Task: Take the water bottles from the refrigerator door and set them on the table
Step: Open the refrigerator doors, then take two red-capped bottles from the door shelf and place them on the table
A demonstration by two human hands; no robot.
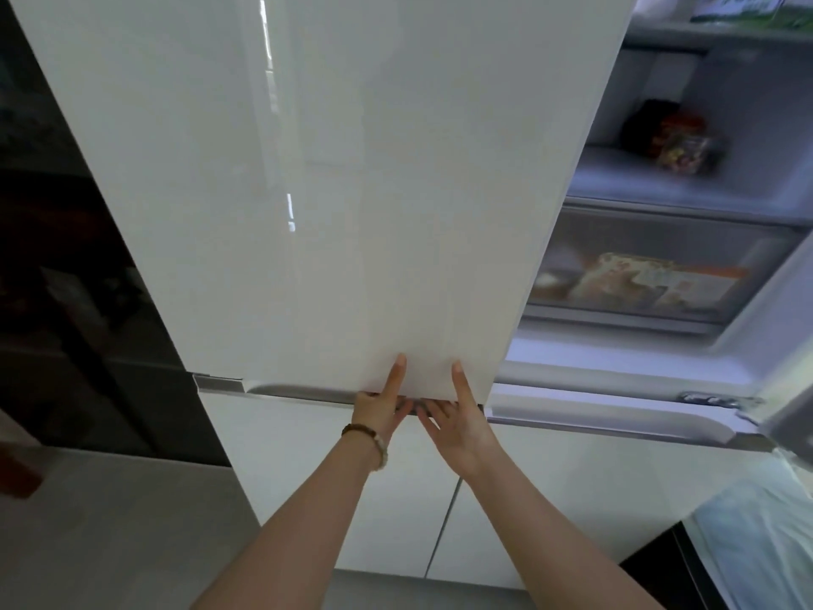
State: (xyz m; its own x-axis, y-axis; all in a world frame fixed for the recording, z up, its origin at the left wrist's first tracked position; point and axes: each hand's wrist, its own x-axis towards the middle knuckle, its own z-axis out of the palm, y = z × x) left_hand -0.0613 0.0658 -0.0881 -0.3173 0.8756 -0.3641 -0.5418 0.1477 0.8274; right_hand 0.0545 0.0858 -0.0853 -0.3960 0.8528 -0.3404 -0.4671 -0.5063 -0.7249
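Arms stretched upward; left hand (382,407) and right hand (458,418) gripped the refrigerator door (330,191) at its bottom edge, thumbs against its front. Labels on the packages (638,279) were unreadable.

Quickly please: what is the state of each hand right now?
Left hand: grips the bottom edge of the refrigerator door, thumb on its front.
Right hand: grips the same edge.

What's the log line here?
left hand: grips white door lower edge | right hand: grips it too | fridge interior: exposed | bottles: unseen
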